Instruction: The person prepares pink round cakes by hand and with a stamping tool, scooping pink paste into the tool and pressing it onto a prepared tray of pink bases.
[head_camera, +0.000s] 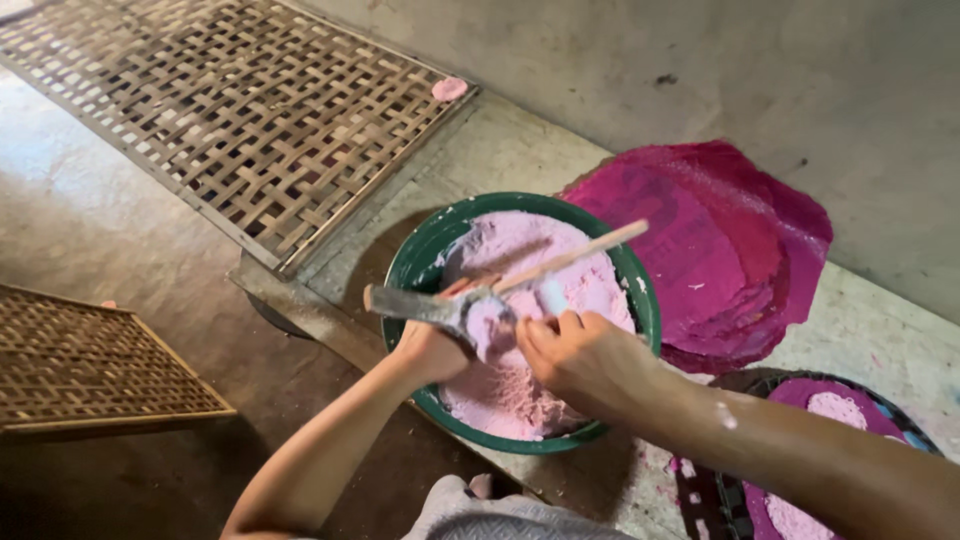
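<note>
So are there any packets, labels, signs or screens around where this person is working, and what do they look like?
None in view: no packet, label, sign or screen.
What is there instead:
Green bowl of pale pink paste, round, centre.
Left hand and right hand over the bowl, by a flat scraper and a wooden stick.
Magenta sheets, irregular, stacked at right.
Woven bamboo tray, tan, upper left.
</note>
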